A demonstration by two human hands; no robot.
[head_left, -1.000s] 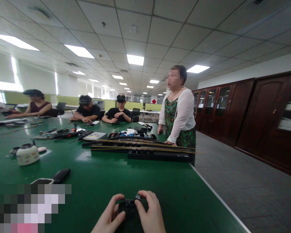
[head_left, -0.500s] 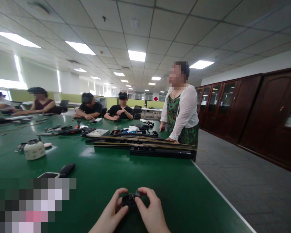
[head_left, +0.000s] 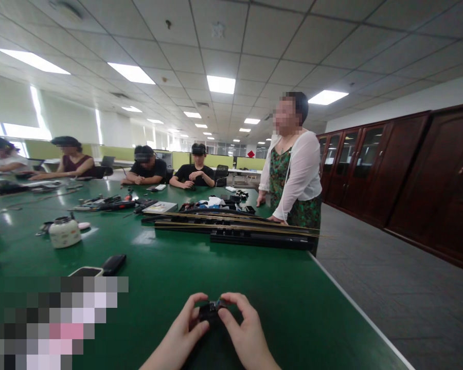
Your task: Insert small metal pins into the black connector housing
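Just above the near part of the green table, my left hand (head_left: 188,319) is closed around a small black part (head_left: 207,312), thumb below and forefinger above. My right hand (head_left: 242,322) pinches a small dark shiny piece (head_left: 218,304) between thumb and forefinger, right against the black part. Whether the two pieces are joined cannot be made out. Fingers cover much of both, and their exact kind is too small to tell.
Long black rails (head_left: 254,238) with thin brass-coloured rods lie across the table (head_left: 170,275). A white jar (head_left: 65,232), a black case (head_left: 114,264) and a phone-like item lie left. One person (head_left: 299,169) leans on the right edge; several others sit beyond.
The whole view has shifted slightly, with things appearing a little further right. Both hands keep hold of the small pieces, with little change in their grip.
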